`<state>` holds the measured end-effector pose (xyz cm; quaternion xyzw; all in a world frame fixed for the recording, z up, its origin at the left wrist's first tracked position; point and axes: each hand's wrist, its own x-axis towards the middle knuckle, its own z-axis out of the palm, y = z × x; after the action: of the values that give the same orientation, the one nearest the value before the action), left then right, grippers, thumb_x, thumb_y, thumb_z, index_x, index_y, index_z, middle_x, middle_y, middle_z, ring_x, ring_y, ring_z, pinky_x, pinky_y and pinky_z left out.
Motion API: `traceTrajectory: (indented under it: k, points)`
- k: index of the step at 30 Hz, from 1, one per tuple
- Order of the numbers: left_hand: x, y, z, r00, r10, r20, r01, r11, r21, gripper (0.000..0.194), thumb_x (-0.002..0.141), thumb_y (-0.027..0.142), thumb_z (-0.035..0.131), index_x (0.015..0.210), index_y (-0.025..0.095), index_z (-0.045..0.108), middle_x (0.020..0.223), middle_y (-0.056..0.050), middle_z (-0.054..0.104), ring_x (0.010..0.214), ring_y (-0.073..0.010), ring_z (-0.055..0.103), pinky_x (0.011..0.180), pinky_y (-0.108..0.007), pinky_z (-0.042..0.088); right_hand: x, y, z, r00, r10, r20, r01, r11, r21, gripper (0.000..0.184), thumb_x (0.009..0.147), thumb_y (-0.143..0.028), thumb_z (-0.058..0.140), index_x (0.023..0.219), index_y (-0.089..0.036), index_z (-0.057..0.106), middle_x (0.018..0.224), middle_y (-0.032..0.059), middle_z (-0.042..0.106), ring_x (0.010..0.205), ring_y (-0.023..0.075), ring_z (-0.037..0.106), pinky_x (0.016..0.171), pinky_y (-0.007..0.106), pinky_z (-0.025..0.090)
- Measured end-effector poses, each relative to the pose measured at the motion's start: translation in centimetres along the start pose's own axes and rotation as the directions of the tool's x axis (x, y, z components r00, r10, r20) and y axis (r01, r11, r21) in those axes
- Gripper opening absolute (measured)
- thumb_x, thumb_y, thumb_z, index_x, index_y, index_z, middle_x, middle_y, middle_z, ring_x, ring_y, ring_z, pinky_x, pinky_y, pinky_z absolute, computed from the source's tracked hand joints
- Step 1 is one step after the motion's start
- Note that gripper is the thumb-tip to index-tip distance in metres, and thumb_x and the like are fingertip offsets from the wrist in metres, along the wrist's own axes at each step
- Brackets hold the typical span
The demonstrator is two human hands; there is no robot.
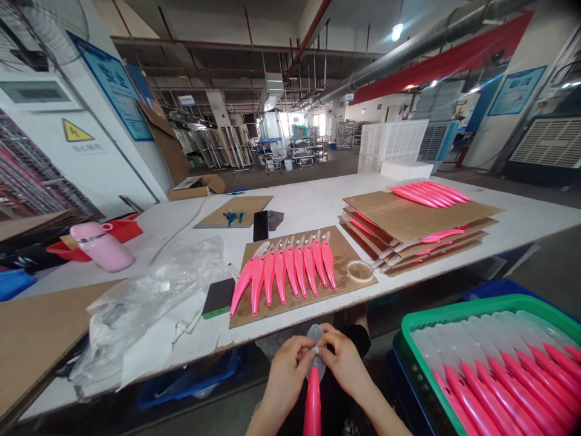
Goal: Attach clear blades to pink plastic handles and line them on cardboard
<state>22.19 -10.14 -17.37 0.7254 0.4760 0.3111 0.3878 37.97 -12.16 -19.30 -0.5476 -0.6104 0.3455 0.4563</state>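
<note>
Low in front of me, below the table edge, is a glossy pink fishing lure (313, 402) with a clear plastic lip at its upper end. My left hand (291, 364) pinches the base of this lip from one side. From the other side, my right hand (341, 358) grips it, its fingertips close to those of the left. A small whitish bit shows between the fingertips; I cannot make out what it is. Just beyond my hands, a row of several similar pink lures (285, 275) lies on a brown board (342, 290).
A ring of tape (360, 270) lies on the board's right corner, a black-and-green block (218, 298) at its left. Stacked boards (422, 218) hold more lures. A green tray (436, 321) of lures stands at right. Plastic wrap (154, 297), a phone (261, 226) and pink bottle (103, 247) occupy the table.
</note>
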Motion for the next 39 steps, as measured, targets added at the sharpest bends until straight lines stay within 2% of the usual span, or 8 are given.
traceTrajectory:
  k: [7,10,14,23,29,32,35,39]
  points:
    - [0.1,0.4,0.2,1.0,0.012,-0.022,-0.011,0.999,0.035,0.014,0.081,0.025,0.052,0.073,0.02,0.062,0.073,-0.001,0.061,0.071,-0.0183,0.057,0.065,-0.027,0.042,0.0,-0.4,0.0,1.0,0.003,0.008,-0.003,1.0,-0.015,0.014,0.079,-0.015,0.054,0.069,-0.02,0.063,0.098,0.0046,0.065,0.092,0.0205,0.062,0.082,0.029,0.045]
    - [0.1,0.3,0.2,0.999,0.015,-0.029,-0.014,0.999,0.045,0.014,0.081,0.023,0.051,0.071,0.02,0.06,0.071,-0.001,0.06,0.068,-0.0175,0.056,0.064,-0.026,0.041,-0.1,-0.4,-0.1,1.0,0.013,0.022,-0.013,0.999,-0.03,0.016,0.077,-0.013,0.053,0.07,-0.021,0.065,0.104,0.0055,0.065,0.1,0.022,0.061,0.087,0.031,0.044]
    - [0.2,0.3,0.2,1.0,0.018,-0.025,-0.016,0.998,0.057,0.014,0.081,0.021,0.049,0.071,0.02,0.059,0.071,-0.001,0.059,0.069,-0.0177,0.055,0.064,-0.027,0.04,-0.2,-0.3,-0.2,0.999,0.023,0.028,-0.022,0.999,-0.044,0.017,0.073,-0.011,0.055,0.078,-0.021,0.068,0.119,0.0069,0.062,0.113,0.0241,0.057,0.096,0.035,0.041]
    - [-0.2,0.6,-0.4,0.996,0.09,-0.006,-0.09,0.993,0.082,0.019,0.08,0.014,0.046,0.079,0.021,0.064,0.081,-0.004,0.061,0.081,-0.0212,0.057,0.074,-0.032,0.043,-0.8,0.1,0.7,0.998,0.026,-0.054,-0.03,0.997,-0.072,0.015,0.079,-0.015,0.053,0.075,-0.021,0.066,0.123,0.0096,0.061,0.119,0.0262,0.053,0.097,0.037,0.04]
    - [0.0,0.0,0.8,0.981,0.06,-0.182,-0.065,0.998,-0.019,0.022,0.079,0.016,0.051,0.096,0.022,0.064,0.097,-0.006,0.06,0.078,-0.0198,0.059,0.072,-0.034,0.05,-1.5,0.6,0.9,0.997,-0.009,-0.072,0.002,0.996,-0.09,0.016,0.083,-0.02,0.051,0.078,-0.021,0.066,0.125,0.0102,0.06,0.119,0.0265,0.053,0.1,0.04,0.038]
    - [0.0,-0.2,1.1,0.968,0.028,-0.247,-0.04,0.998,-0.045,0.01,0.077,0.021,0.057,0.085,0.021,0.064,0.094,-0.005,0.058,0.074,-0.0189,0.059,0.068,-0.032,0.051,-1.6,0.6,0.9,0.995,-0.007,-0.095,0.0,0.997,-0.078,0.017,0.084,-0.023,0.051,0.078,-0.021,0.066,0.124,0.0097,0.061,0.116,0.0262,0.055,0.098,0.039,0.04]
    - [-0.3,-0.2,1.0,0.978,0.037,-0.204,-0.051,0.997,-0.062,0.011,0.079,0.023,0.056,0.073,0.02,0.064,0.088,-0.005,0.056,0.077,-0.0197,0.059,0.068,-0.031,0.052,-1.7,0.6,0.9,0.995,0.008,-0.104,-0.014,0.998,-0.056,0.018,0.084,-0.023,0.051,0.078,-0.022,0.068,0.123,0.009,0.061,0.115,0.026,0.056,0.097,0.038,0.041]
    - [-0.7,-0.2,0.9,0.987,0.073,-0.141,-0.084,0.994,-0.072,0.019,0.083,0.025,0.053,0.083,0.022,0.071,0.098,-0.008,0.057,0.091,-0.0225,0.06,0.073,-0.032,0.053,-1.7,0.6,1.1,0.992,0.054,-0.116,-0.058,0.998,-0.03,0.02,0.084,-0.026,0.051,0.08,-0.021,0.07,0.124,0.0097,0.061,0.117,0.0276,0.055,0.1,0.039,0.04]
